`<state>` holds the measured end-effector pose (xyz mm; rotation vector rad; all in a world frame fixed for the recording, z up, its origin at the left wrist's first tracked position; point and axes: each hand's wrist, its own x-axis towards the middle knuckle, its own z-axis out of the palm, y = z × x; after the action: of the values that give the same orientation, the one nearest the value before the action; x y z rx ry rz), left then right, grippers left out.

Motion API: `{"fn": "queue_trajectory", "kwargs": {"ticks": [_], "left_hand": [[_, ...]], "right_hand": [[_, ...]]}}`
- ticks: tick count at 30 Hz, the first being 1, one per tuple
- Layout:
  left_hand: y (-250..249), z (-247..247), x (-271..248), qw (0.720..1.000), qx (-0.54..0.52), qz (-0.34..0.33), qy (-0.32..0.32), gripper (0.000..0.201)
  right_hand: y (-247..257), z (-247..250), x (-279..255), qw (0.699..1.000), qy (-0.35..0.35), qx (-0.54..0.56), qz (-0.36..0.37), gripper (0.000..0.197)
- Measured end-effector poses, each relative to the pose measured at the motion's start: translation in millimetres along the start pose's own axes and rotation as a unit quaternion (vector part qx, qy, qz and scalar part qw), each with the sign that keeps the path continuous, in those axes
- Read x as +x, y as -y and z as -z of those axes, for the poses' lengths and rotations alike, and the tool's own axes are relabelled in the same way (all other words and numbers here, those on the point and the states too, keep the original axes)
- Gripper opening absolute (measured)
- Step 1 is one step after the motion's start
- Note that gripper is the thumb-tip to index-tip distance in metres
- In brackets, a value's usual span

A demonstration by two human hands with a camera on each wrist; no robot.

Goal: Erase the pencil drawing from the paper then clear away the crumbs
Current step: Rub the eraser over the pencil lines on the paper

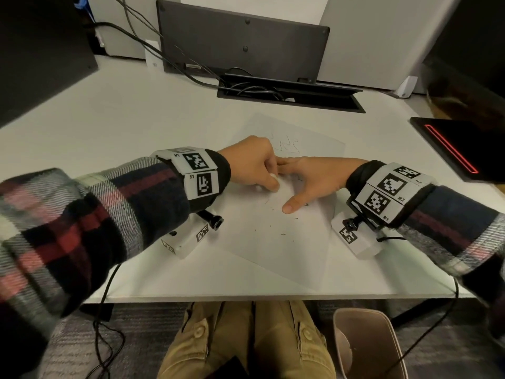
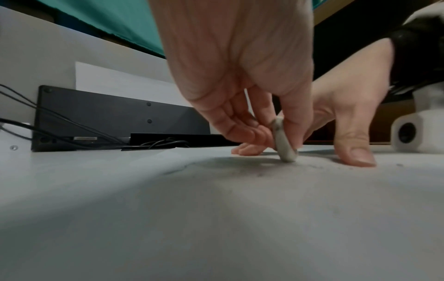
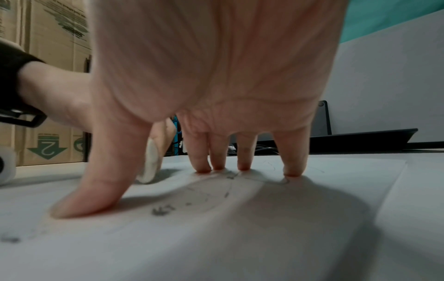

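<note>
A white sheet of paper (image 1: pixel 276 236) lies skewed on the white desk, with faint pencil lines (image 1: pixel 287 144) near its far corner. My left hand (image 1: pixel 252 165) pinches a small white eraser (image 2: pixel 284 145) between thumb and fingers, its tip pressed on the paper. The eraser (image 3: pixel 150 163) also shows beyond my right thumb. My right hand (image 1: pixel 314 179) lies spread on the sheet just right of the eraser, fingertips (image 3: pixel 243 167) and thumb pressing the paper flat. Dark eraser crumbs (image 1: pixel 282 234) are scattered on the sheet toward me, and some crumbs (image 3: pixel 161 210) lie under my right palm.
A black panel (image 1: pixel 243 42) stands at the desk's back with a cable tray (image 1: pixel 289 95) and wires in front. A black device with a red strip (image 1: pixel 459 149) sits at the right edge. A pinkish bin (image 1: pixel 369 346) stands on the floor below the desk's near edge.
</note>
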<state>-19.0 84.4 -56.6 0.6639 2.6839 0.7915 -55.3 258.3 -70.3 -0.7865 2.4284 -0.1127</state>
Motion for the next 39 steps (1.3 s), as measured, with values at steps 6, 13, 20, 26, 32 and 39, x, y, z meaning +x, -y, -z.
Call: {"fn": "queue_trajectory", "kwargs": {"ticks": [6,13,20,26,32,39], "left_hand": [[0,-1,0,1.000,0.005,-0.004,-0.009,0.010],[2,1,1,1.000,0.011,0.000,-0.002,0.014],[3,3,1,1.000,0.006,0.009,0.019,0.013],[2,3,1,0.999,0.014,0.018,0.023,0.015],[5,5,2,0.999,0.019,0.027,0.001,0.015],[4,5,-1,0.999,0.036,0.010,0.015,0.013]], "right_hand": [[-2,-1,1,1.000,-0.002,0.004,-0.005,0.126],[-2,-2,0,1.000,-0.003,0.007,-0.004,0.125],[2,0,-3,1.000,-0.013,-0.003,-0.006,0.107],[5,1,-4,1.000,-0.005,-0.005,-0.019,0.114],[13,3,-11,1.000,-0.013,-0.006,-0.027,0.105],[17,4,-15,1.000,-0.011,-0.007,-0.028,0.102]]}}
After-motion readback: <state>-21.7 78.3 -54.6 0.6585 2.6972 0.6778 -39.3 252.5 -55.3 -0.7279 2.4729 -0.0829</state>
